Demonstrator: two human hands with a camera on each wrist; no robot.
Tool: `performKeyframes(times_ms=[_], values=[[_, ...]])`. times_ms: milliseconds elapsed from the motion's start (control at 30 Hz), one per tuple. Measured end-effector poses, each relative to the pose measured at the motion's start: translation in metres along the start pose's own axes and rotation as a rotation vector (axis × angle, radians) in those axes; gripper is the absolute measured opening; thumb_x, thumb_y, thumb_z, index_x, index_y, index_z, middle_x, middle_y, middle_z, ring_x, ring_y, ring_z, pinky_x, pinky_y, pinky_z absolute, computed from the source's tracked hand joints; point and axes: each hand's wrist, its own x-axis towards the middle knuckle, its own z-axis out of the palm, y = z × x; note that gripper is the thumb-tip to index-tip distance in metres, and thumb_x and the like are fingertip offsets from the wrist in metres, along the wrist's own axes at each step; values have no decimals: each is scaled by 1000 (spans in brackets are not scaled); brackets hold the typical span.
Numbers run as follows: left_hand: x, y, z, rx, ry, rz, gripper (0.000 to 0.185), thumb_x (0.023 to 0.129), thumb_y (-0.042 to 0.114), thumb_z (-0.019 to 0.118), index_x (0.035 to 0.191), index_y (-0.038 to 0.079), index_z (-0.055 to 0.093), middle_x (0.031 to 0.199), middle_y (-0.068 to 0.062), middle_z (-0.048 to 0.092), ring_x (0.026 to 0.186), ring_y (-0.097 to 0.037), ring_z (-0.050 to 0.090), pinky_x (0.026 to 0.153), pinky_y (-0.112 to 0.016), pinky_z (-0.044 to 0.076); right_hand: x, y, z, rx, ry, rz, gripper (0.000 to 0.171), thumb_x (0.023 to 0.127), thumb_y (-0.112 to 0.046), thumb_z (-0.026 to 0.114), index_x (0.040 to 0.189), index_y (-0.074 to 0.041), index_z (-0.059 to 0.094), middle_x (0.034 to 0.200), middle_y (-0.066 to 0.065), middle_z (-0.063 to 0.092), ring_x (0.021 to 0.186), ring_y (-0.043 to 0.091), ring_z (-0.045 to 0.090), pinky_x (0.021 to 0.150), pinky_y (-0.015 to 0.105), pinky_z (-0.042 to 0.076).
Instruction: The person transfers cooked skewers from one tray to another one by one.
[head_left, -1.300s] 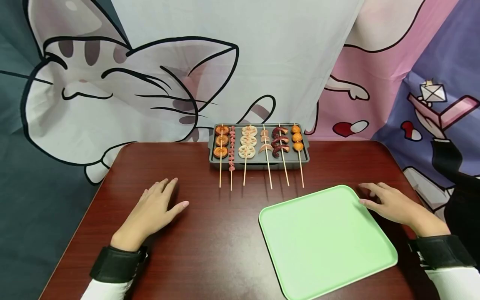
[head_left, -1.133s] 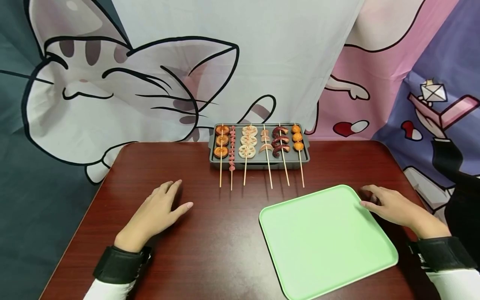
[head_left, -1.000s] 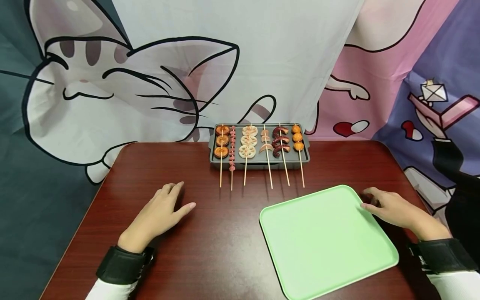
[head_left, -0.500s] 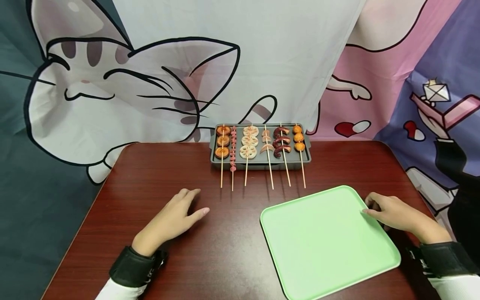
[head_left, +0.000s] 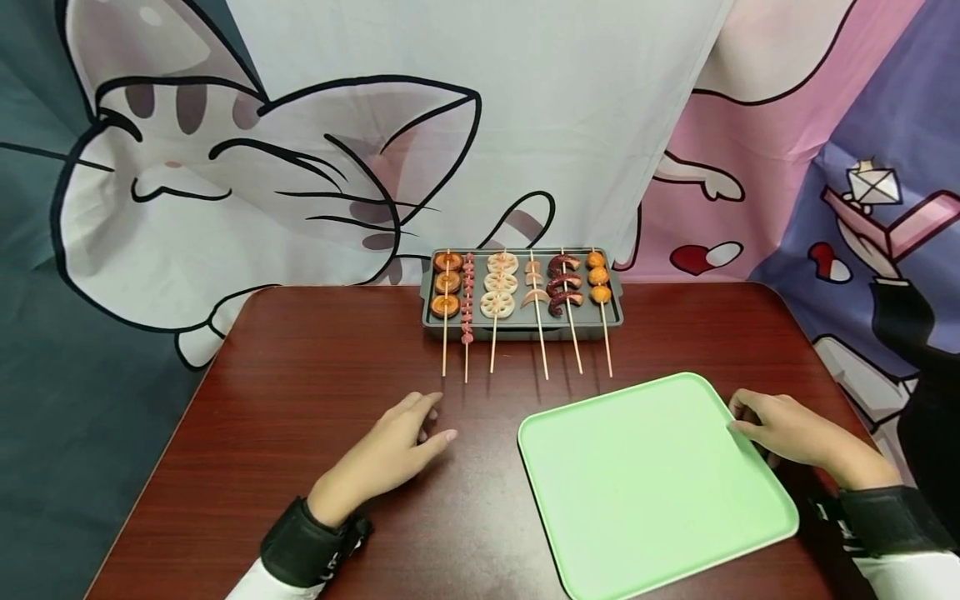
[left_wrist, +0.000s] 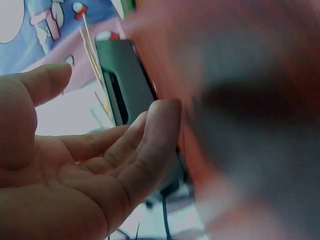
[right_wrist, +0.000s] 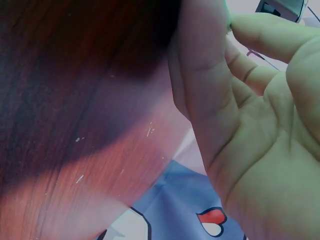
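Note:
My left hand (head_left: 386, 450) is over the table, fingers loosely bent, thumb apart, holding nothing; in the left wrist view its palm (left_wrist: 55, 185) shows. It lies between the dark grey grill tray (head_left: 517, 332) and the table's near side. My right hand (head_left: 795, 429) pinches the right edge of the light green tray (head_left: 652, 483), thumb on the rim, fingers curled beneath. Across the grill tray lie skewers of brown round slices (head_left: 446, 306), small pink pieces (head_left: 467, 310), lotus root slices (head_left: 497, 305), pale crescents (head_left: 535, 297), octopus tentacles (head_left: 564, 298) and orange balls (head_left: 599, 294).
The dark red wooden table (head_left: 300, 358) has rounded far corners. The skewer sticks jut past the grill tray's near edge. A printed cloth (head_left: 585, 117) with a cartoon cat hangs right behind the table.
My left hand has moved right and slightly nearer, toward the green tray. My right hand's fingers have curled in at the tray's edge. The tray has barely shifted; the skewers stay put.

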Motion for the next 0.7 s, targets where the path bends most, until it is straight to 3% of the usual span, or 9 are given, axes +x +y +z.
performKeyframes(times_ms=[33, 167, 367, 700], values=[[1, 3, 3, -17, -1, 18, 59, 101, 31, 68, 144, -6, 53, 108, -10, 62, 93, -20, 60, 76, -29, 54, 0, 0, 0, -2, 2, -7, 12, 99, -9, 66, 105, -3, 56, 82, 2, 61, 61, 8, 57, 45, 25, 56], [3, 15, 16, -81, -31, 46, 53, 100, 26, 69, 139, -7, 56, 105, -7, 62, 89, -17, 59, 72, -24, 52, 0, -1, 0, -15, 14, -6, 12, 99, -9, 66, 104, -4, 57, 82, 2, 60, 60, 8, 56, 44, 25, 55], [6, 30, 32, -177, -101, 24, 51, 100, 21, 69, 139, -8, 57, 103, -6, 62, 77, -10, 54, 67, -21, 49, 0, -1, 2, -39, 23, -2, 12, 99, -9, 66, 104, -4, 57, 82, 2, 60, 61, 8, 56, 43, 24, 54], [11, 43, 49, -262, -152, -2, 54, 96, 20, 72, 137, -12, 57, 95, -2, 62, 71, -3, 59, 73, -21, 53, 2, -10, 7, -11, 18, 3, 15, 98, -8, 66, 109, -1, 57, 84, 3, 62, 65, 10, 59, 44, 24, 56]])
